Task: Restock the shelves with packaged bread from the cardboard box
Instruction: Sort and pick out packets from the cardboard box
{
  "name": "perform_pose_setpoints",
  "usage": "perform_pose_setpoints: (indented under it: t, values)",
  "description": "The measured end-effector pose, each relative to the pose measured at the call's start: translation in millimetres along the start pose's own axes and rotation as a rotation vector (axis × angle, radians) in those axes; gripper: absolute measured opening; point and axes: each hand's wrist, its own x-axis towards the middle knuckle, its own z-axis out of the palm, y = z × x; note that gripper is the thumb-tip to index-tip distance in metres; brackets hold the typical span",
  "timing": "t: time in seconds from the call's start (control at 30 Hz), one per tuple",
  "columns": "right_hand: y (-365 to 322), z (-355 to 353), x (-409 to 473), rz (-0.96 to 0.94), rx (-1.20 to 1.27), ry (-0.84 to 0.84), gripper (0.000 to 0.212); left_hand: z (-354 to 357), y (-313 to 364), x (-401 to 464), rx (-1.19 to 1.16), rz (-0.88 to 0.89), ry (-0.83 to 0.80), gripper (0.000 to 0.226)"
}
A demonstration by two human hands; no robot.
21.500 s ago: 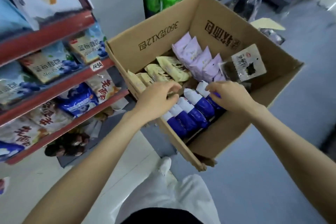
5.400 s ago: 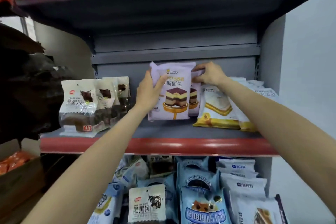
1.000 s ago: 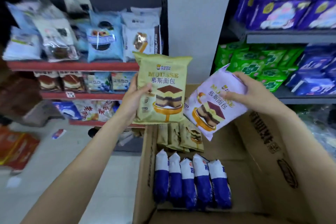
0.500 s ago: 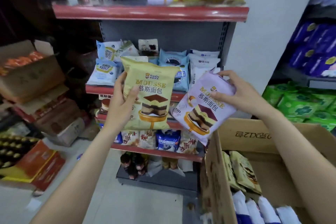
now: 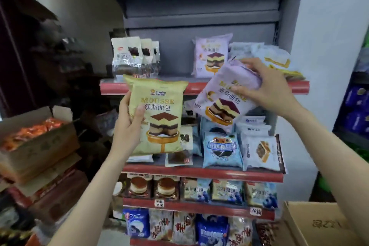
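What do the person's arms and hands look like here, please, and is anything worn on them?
Both forearms are bare up to the frame edge: no sleeves show. The left hand and right hand wear no gloves, and no watch, ring or bracelet is visible. Fingernails look short and unpainted.

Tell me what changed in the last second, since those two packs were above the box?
Both packs rose from over the cardboard box toward the top shelf. The right hand tilts the purple pack at the shelf's edge. The left hand keeps its grip on the yellow pack, upright.
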Motion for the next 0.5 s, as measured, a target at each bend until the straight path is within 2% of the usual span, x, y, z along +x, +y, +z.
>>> perform_pose_setpoints:
  t: [0.13, 0.23, 0.33, 0.5]
  values:
    - [8.4, -6.1, 66.5, -0.071, 0.063, 0.225, 0.060, 21.3, 4.7, 45.6, -0.046, 0.054, 0.038, 0.049]
    - [20.2, -3.4, 116.2, -0.118, 0.050, 0.254, 0.058, 38.9, 10.4, 75.4, -0.064, 0.086, 0.071, 0.044]
    - [35.5, 2.1, 164.4, -0.143, -0.058, 0.154, 0.058, 54.1, 17.1, 106.9, -0.087, 0.086, 0.079, 0.046]
    - [52.5, 13.4, 228.2, -0.188, -0.311, -0.166, 0.059, 73.2, 23.5, 157.5, -0.071, 0.101, 0.096, 0.047]
